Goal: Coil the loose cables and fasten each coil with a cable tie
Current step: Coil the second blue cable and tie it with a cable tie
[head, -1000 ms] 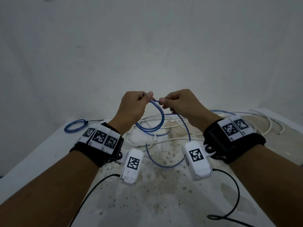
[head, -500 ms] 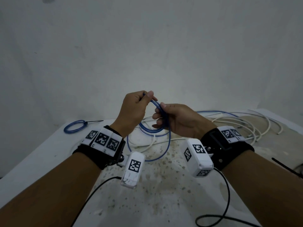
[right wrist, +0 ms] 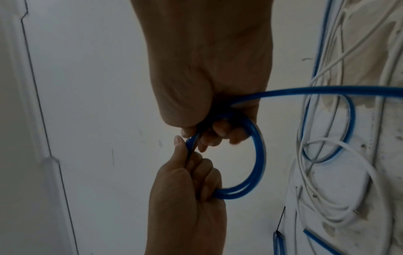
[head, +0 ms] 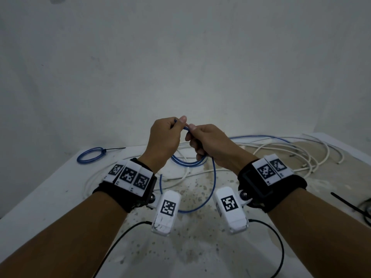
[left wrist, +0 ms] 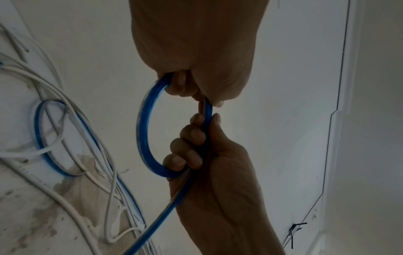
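Note:
Both hands hold a small coil of blue cable (head: pixel 187 162) up above the table. My left hand (head: pixel 166 137) pinches the top of the coil (left wrist: pixel 144 131) between thumb and curled fingers. My right hand (head: pixel 202 139) grips the same coil (right wrist: pixel 257 158) right beside it, with its fingers curled through the loop. The loose tail of the blue cable (head: pixel 212 189) hangs from the right hand in a long loop down to the table. A tangle of white cables (head: pixel 281 151) lies behind the hands.
A finished blue coil (head: pixel 90 155) with a black cable tie sticking out lies at the table's far left. A black strip (head: pixel 347 203) lies at the right edge. The wrist cameras' black leads (head: pixel 279 245) trail over the stained near part of the table (head: pixel 190 255).
My right hand brought another turn of blue cable up to the left hand's pinch and now grips the coil beside it. The hanging tail loop has swung lower and nearer.

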`<state>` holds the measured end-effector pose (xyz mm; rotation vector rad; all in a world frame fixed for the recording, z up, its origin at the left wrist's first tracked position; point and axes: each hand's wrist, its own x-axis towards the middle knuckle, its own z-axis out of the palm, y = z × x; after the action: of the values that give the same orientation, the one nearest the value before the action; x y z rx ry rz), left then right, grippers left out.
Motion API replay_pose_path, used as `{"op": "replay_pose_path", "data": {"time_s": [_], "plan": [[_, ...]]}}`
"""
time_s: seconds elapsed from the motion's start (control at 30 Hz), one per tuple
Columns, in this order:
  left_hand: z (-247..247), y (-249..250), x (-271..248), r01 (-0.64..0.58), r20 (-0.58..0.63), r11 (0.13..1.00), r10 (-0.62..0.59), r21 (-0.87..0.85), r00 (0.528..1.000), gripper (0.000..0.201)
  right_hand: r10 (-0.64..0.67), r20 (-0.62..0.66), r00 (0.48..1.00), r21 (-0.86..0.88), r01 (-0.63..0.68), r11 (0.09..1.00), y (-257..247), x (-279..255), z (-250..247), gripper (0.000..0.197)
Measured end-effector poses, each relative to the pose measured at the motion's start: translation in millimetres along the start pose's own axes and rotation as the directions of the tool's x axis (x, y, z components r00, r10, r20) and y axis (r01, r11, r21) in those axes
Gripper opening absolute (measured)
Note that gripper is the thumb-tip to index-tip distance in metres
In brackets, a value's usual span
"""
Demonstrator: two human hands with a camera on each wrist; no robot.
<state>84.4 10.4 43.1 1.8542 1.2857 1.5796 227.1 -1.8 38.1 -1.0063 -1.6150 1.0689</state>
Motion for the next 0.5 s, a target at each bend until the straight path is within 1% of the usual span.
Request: {"op": "replay_pose_path", "data": {"time_s": [0.07, 0.13, 0.23, 0.33, 0.43, 0.5], "plan": [[-0.5, 1.0, -1.3, 0.002, 0.016, 1.000, -0.002, 0.012, 1.000, 0.038, 0.020, 0.036, 0.999, 0.050, -0.022, 0.999, 0.7, -0.9, -1.7, 0.042], [-1.1, 3.3, -2.5, 0.005, 0.023, 1.000, -0.005, 0.023, 1.000, 0.038, 0.051, 0.043, 0.998, 0.060, -0.053, 0.997, -0.7, -3.3, -1.4, 0.042], [-0.3, 3.6, -2.4, -0.001, 0.023, 1.000, 0.001, 0.011, 1.000, 0.036, 0.052, 0.009, 0.999, -0.028, -0.051, 0.998, -4.3, -6.3, 1.3, 0.045], [-0.5, 2.7, -3.8, 0.029, 0.026, 1.000, -0.029, 0.001, 0.999, 0.037, 0.040, -0.025, 0.999, -0.083, -0.042, 0.996, -6.0, -5.3, 5.3, 0.045], [-1.0, 3.5, -4.1, 0.059, 0.051, 0.998, -0.060, 0.021, 0.997, 0.040, 0.051, -0.114, 0.992, -0.031, -0.055, 0.998, -6.7, -1.2, 7.4, 0.046], [-2.0, 1.1, -2.6, 0.087, 0.042, 0.995, -0.090, 0.051, 0.995, 0.038, 0.080, -0.236, 0.968, 0.096, -0.059, 0.994, -6.5, 3.9, 5.0, 0.043]]}}
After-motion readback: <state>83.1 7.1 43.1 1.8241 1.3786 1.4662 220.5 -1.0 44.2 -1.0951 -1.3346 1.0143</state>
